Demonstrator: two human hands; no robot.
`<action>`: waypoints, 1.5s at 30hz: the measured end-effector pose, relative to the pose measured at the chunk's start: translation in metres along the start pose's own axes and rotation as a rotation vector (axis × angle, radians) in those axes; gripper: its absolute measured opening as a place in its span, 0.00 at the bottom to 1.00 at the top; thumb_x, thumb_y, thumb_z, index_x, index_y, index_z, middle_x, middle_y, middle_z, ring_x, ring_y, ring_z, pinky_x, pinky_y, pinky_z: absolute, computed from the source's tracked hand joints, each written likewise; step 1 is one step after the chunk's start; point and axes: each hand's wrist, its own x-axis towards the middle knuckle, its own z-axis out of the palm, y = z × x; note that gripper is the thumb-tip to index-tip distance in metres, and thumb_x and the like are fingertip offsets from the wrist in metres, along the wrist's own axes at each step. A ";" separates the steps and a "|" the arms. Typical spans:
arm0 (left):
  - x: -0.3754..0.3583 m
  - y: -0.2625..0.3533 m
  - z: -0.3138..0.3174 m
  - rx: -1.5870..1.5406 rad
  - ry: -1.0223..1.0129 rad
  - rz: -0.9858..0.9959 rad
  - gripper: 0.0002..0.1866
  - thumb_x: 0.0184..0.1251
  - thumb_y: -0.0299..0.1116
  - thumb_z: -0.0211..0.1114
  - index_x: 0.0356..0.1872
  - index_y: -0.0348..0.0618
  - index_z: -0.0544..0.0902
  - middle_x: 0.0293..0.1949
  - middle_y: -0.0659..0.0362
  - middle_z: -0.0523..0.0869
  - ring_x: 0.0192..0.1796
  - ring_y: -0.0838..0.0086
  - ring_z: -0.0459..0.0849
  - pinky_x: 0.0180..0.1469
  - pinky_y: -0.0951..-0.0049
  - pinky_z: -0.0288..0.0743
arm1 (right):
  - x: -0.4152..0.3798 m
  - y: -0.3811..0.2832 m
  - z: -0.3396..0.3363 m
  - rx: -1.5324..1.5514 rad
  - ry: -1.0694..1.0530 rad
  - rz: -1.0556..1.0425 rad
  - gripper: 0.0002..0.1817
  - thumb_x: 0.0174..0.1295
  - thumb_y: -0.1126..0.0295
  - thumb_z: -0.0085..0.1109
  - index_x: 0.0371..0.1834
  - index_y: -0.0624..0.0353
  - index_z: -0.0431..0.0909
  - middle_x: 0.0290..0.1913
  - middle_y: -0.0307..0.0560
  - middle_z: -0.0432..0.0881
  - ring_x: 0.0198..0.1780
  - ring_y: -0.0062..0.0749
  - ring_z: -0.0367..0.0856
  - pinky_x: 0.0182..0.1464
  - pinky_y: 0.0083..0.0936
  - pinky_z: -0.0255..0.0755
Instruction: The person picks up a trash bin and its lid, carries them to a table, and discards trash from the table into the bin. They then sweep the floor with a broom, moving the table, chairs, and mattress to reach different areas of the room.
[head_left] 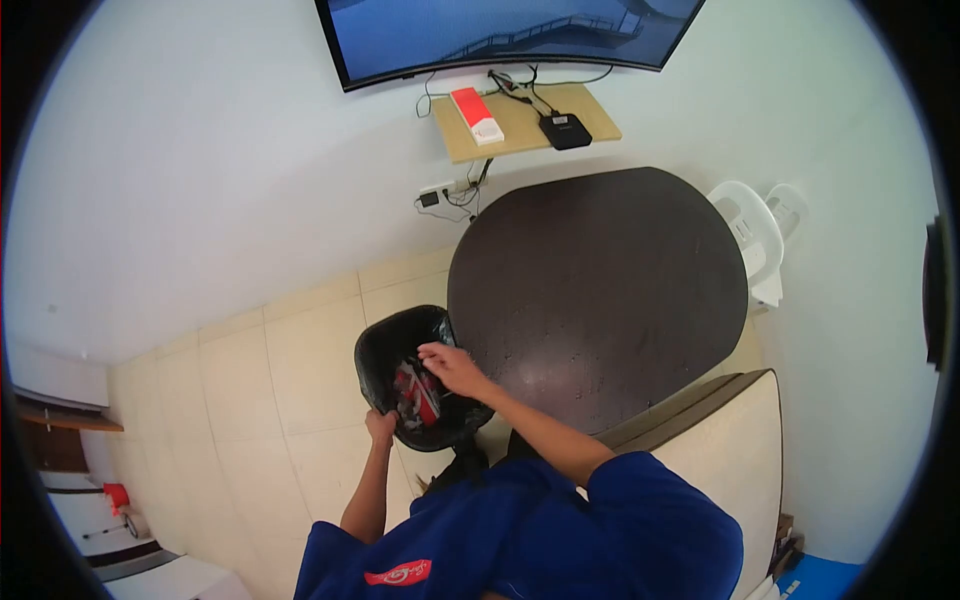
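A black bin lined with a black bag stands on the tiled floor next to a round dark table. Inside the bin lies red and white packaging. My left hand grips the near rim of the bin. My right hand hovers over the bin's opening by the far right rim, fingers curled; whether it holds anything I cannot tell. Both arms come out of blue sleeves.
A wall shelf carries a red and white box and a small black device under a curved screen. A white plastic chair stands right of the table. A beige cushion edge lies near right.
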 end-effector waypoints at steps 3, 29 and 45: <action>-0.003 -0.004 0.008 -0.088 0.032 -0.052 0.10 0.29 0.26 0.61 0.17 0.29 0.75 0.16 0.51 0.78 0.20 0.66 0.78 0.20 0.68 0.70 | 0.030 -0.034 -0.068 -0.170 0.150 -0.154 0.11 0.53 0.75 0.50 0.41 0.62 0.72 0.35 0.52 0.77 0.36 0.40 0.77 0.39 0.27 0.70; -0.040 0.036 0.065 -0.338 -0.055 -0.331 0.11 0.29 0.19 0.60 0.22 0.29 0.73 0.21 0.55 0.77 0.17 0.69 0.75 0.16 0.71 0.68 | 0.281 -0.079 -0.259 -0.792 0.783 -0.232 0.27 0.29 0.66 0.64 0.38 0.62 0.67 0.36 0.55 0.70 0.44 0.46 0.65 0.45 0.40 0.57; -0.053 0.021 0.059 -0.416 0.002 -0.289 0.09 0.34 0.22 0.58 0.23 0.29 0.77 0.22 0.55 0.78 0.22 0.70 0.76 0.23 0.70 0.70 | 0.240 -0.015 -0.314 -0.621 0.706 -0.415 0.32 0.41 0.70 0.63 0.52 0.65 0.62 0.55 0.61 0.61 0.58 0.52 0.58 0.59 0.41 0.53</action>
